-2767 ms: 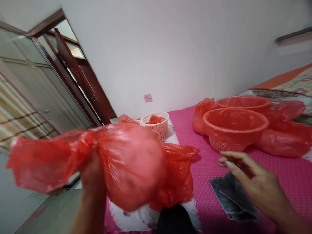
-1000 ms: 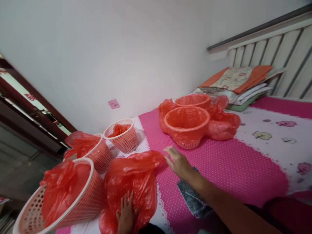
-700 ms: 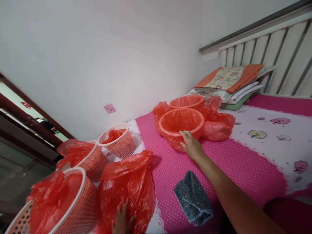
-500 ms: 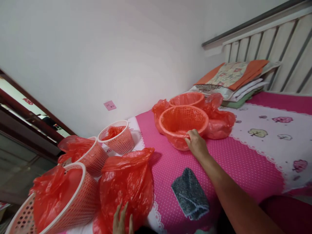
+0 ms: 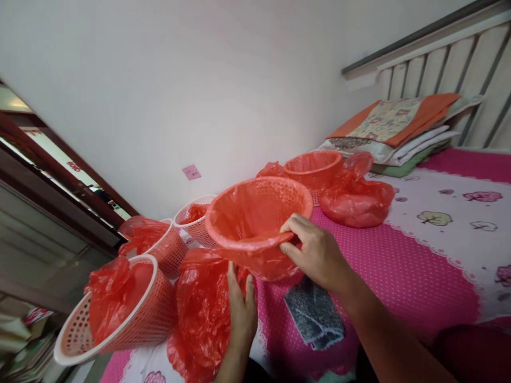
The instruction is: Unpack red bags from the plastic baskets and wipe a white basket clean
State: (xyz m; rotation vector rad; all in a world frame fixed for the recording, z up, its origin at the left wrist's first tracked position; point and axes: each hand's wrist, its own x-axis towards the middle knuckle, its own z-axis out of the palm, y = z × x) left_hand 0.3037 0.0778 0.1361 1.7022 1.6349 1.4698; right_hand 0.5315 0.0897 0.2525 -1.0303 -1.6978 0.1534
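My right hand (image 5: 313, 247) grips the near right rim of a plastic basket (image 5: 255, 268) lined with a red bag. The bag is folded over the rim, and the basket is tilted slightly toward me above the bed. Just below the basket's near left side, my left hand (image 5: 242, 303) is open with its fingers pointing up. It is in front of a crumpled red plastic bag (image 5: 199, 314), and I cannot tell whether it touches the basket. A folded dark grey cloth (image 5: 315, 314) lies under my right wrist.
At left stand a pink basket (image 5: 159, 314) on its tilt, a second basket (image 5: 171, 255) and a third (image 5: 199, 231), each with red bags. Another lined basket (image 5: 313, 162) and a bunched red bag (image 5: 355, 199) sit behind. Folded bedding (image 5: 395, 127) is stacked by the headboard (image 5: 447, 69).
My right hand has lifted the lined basket and brought it left and closer. My left hand has risen from the lower edge toward the basket. The view has shifted slightly left.
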